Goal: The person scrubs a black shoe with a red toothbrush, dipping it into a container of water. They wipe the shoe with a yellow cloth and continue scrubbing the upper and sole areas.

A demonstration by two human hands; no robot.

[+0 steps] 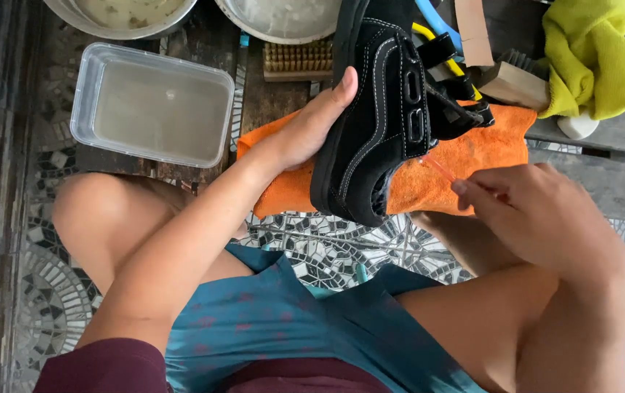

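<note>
My left hand (312, 124) has its grip clamped on the sole edge of the black shoe (378, 116), held on the orange cloth (465, 156). My right hand (538, 211) pinches a thin red stick (438, 168) at the shoe's 4 o'clock edge. A clear tub (151, 103) sits at 9 o'clock, well apart.

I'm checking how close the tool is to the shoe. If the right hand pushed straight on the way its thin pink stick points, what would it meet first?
Most likely the black shoe: the stick in the right hand points up-left at its open heel, over the orange cloth. Depth is unclear.
</note>
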